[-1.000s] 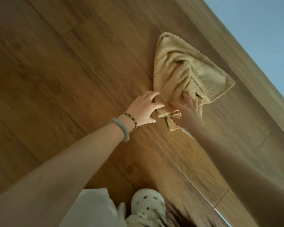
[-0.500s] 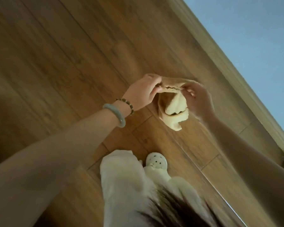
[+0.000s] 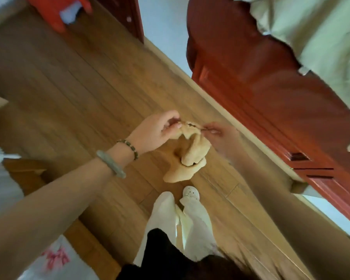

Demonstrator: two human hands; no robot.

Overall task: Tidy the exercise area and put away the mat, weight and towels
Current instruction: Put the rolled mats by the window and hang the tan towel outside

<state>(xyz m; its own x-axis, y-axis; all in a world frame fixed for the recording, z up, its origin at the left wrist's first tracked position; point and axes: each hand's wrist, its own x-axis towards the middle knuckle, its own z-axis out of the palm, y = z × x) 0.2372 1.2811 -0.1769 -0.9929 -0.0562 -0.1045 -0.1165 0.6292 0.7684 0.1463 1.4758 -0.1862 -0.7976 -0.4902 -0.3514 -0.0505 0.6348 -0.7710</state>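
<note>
A tan towel (image 3: 192, 156) hangs bunched in the air above the wooden floor (image 3: 79, 93). My left hand (image 3: 158, 132), with a green bangle and a bead bracelet on the wrist, pinches its top edge on the left. My right hand (image 3: 222, 138), blurred, pinches the same edge on the right. The towel droops below both hands, folded over on itself. No mat or weight is in view.
A red wooden bed frame (image 3: 271, 102) with pale green bedding (image 3: 321, 41) runs along the right. A red cabinet (image 3: 127, 15) stands at the top. White floral fabric (image 3: 53, 259) lies at lower left. My white trousers and a white shoe (image 3: 190, 193) are below the towel.
Both hands took the towel off the floor and raised it. The view has pulled back from the floor, and the bed and cabinet have come into sight.
</note>
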